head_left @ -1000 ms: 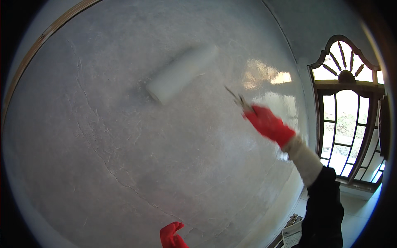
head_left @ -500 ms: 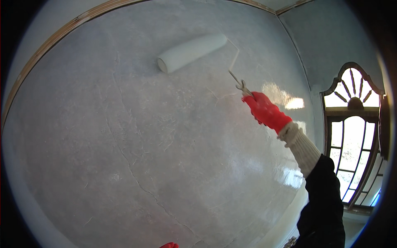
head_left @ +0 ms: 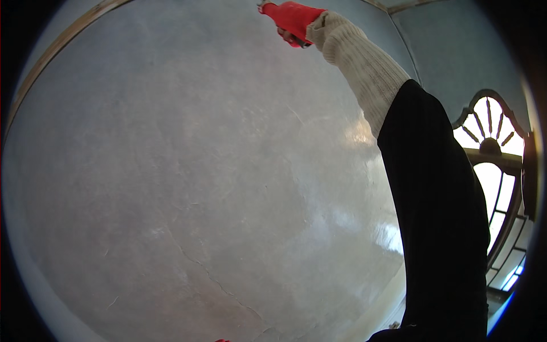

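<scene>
My right hand, in a red-coated glove with a cream knit cuff, reaches up to the top edge of the view. Its fingers are wrapped round the handle of a paint roller, whose dark butt end pokes out below the palm. The roller's sleeve and most of its frame lie outside the picture. Before the arm spreads a grey, partly glossy wall with fine cracks. At the bottom edge only a red sliver of my left hand shows; its fingers cannot be made out.
Wooden trim runs along the wall's upper left edge. On the right stands a dark-framed arched window with bright light behind it, partly covered by my black sleeve. A wall corner rises at the upper right.
My right hand has risen up and to the left, carrying the roller's sleeve out of view. Wet shine now covers more of the cracked wall. The left hand's visible part has shrunk.
</scene>
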`<state>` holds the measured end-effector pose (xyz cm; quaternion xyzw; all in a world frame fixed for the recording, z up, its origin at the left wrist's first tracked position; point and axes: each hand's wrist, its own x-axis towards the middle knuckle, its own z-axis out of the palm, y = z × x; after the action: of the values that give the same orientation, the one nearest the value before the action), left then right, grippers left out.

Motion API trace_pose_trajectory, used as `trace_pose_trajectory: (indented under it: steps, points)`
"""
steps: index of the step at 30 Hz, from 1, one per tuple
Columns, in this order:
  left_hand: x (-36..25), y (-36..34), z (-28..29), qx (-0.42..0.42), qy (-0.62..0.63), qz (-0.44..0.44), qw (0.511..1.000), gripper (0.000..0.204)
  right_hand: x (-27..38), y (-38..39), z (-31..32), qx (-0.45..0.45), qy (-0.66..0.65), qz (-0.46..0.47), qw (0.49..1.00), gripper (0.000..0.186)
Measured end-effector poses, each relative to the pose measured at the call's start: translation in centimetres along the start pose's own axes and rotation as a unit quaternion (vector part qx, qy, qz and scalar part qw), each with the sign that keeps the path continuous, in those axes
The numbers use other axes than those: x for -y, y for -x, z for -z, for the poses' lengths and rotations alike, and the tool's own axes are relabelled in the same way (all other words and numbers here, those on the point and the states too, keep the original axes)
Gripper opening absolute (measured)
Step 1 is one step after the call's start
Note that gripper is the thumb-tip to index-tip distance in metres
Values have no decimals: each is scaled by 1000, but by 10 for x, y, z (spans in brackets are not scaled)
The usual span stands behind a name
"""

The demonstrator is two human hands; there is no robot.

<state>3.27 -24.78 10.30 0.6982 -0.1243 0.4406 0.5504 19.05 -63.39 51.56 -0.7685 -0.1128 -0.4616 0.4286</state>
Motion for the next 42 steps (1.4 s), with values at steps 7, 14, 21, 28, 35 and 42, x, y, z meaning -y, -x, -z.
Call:
trace_pose_trajectory:
  steps: [7,14,21,28,35,42]
  points:
    - [-3,6,-14,18,-51,-20,998,31,-147,136,-32,-29,-70,-71,995,43]
    - [4,2,-47,169,-76,-7,983,30,-360,469,-24,47,41,-260,964,21]
    - [26,47,-80,340,-113,15,933,29,-412,678,-23,205,112,-450,862,28]
    - [40,77,-106,425,-157,47,890,29,-462,788,-15,278,217,-478,804,37]
    - [51,93,-120,418,-179,18,890,27,-479,831,-26,365,263,-550,703,39]
    - [61,79,-121,345,-231,-99,904,29,-492,871,-40,381,264,-558,688,41]
